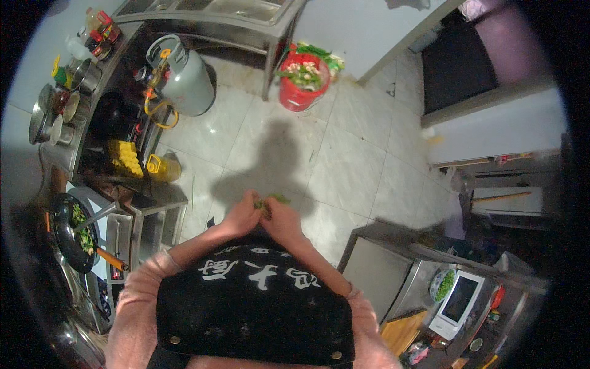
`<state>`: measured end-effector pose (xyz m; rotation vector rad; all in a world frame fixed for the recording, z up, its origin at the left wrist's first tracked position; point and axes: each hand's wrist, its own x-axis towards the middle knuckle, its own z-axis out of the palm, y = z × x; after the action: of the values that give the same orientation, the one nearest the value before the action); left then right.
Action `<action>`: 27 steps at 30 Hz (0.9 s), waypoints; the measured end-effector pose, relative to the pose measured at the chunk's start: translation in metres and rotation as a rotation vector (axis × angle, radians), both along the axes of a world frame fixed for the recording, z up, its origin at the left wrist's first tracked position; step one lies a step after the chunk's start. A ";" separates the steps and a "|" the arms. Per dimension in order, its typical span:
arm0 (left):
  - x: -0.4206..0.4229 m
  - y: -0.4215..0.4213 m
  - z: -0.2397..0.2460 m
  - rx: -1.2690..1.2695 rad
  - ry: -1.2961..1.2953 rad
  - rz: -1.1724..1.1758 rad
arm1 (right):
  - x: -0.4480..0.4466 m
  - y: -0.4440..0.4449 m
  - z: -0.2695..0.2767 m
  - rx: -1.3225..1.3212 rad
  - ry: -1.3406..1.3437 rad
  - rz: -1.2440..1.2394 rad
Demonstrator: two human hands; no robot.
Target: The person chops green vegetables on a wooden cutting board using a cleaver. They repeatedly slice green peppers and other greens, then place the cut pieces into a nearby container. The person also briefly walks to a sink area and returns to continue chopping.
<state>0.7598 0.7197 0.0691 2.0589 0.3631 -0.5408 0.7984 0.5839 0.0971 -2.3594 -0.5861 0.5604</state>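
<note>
Both of my hands meet in front of the black apron [249,318], above the tiled floor. A small piece of green leafy vegetable [279,198] is between them. My left hand [243,213] pinches its left end, with the fingers bent inward. My right hand [282,220] grips the same greens from the other side, and a leafy tip sticks out beyond its fingers. The fingers hide most of the vegetable, so its exact kind cannot be told.
A red bucket [299,96] of vegetable scraps stands ahead, near a grey gas cylinder [193,83]. To the left, a black wok [64,226] holds greens and a metal spatula [96,217]. A yellow oil jug [165,169] sits on the floor. At right is a steel refrigerated counter [378,272].
</note>
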 end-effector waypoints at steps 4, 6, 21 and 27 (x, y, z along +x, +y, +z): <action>0.013 -0.012 0.004 -0.024 0.021 -0.079 | 0.013 -0.017 -0.005 0.027 -0.031 0.009; 0.018 -0.018 0.006 -0.022 0.014 -0.084 | 0.017 -0.025 -0.008 0.062 -0.023 -0.004; 0.041 -0.050 0.006 0.027 0.177 -0.125 | 0.032 -0.058 -0.035 0.194 0.120 -0.012; 0.053 -0.057 0.004 0.067 0.042 -0.170 | 0.041 -0.064 -0.040 0.265 0.073 -0.038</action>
<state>0.8127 0.6625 0.0728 2.1585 0.2349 -0.6828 0.8397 0.5198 0.0571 -2.0874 -0.5454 0.5156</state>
